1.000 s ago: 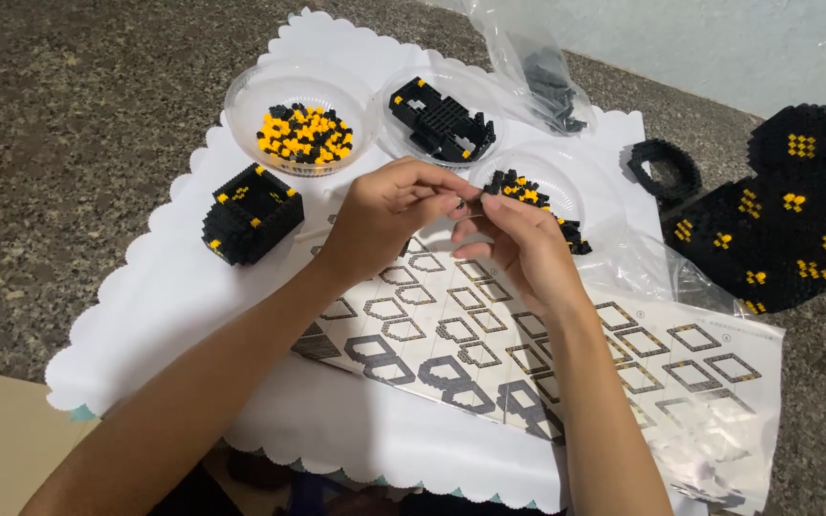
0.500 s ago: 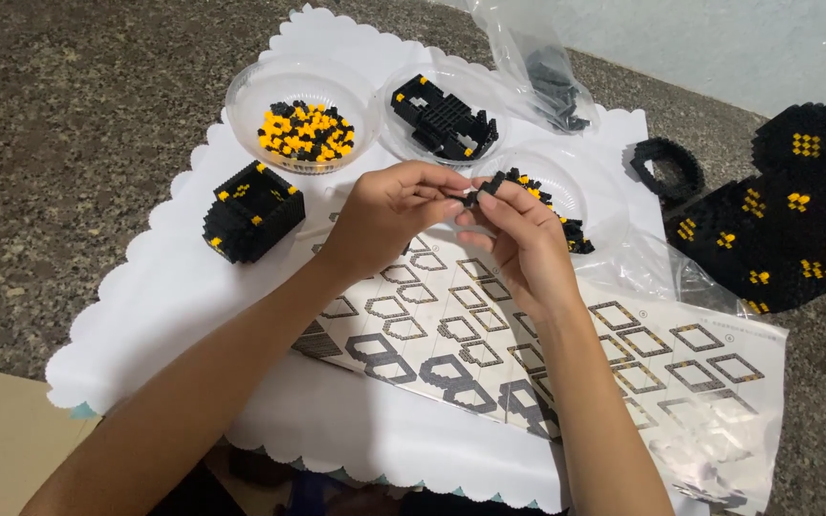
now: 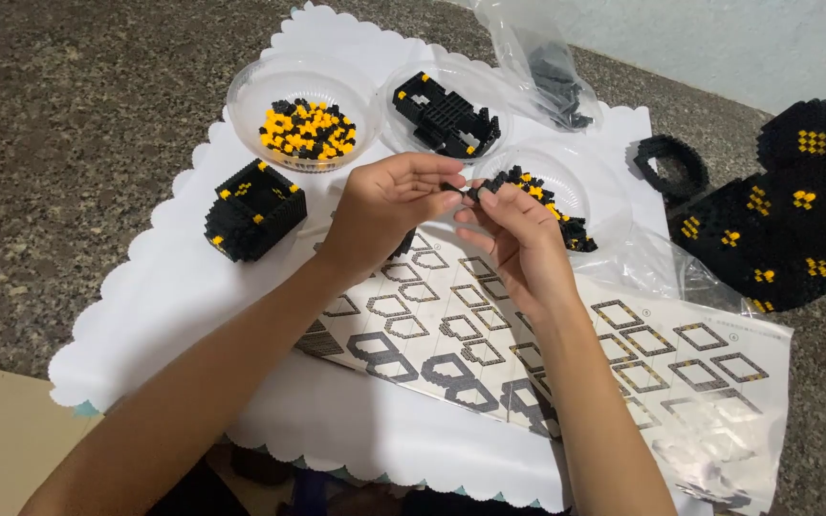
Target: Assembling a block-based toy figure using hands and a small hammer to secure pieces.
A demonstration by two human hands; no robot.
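My left hand and right hand pinched a small black brick; one box section stood built, loose bricks remained.

A bowl of yellow and black bricks sits beside a black box build. An instruction sheet lies on the white mat.

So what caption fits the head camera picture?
Both hands pinch a small black brick piece above the instruction sheet.

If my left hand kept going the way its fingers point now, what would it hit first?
The left hand points toward the right hand's fingertips, touching around a small black piece. Past them likely lies the clear bowl of black bricks, though depth is unclear.
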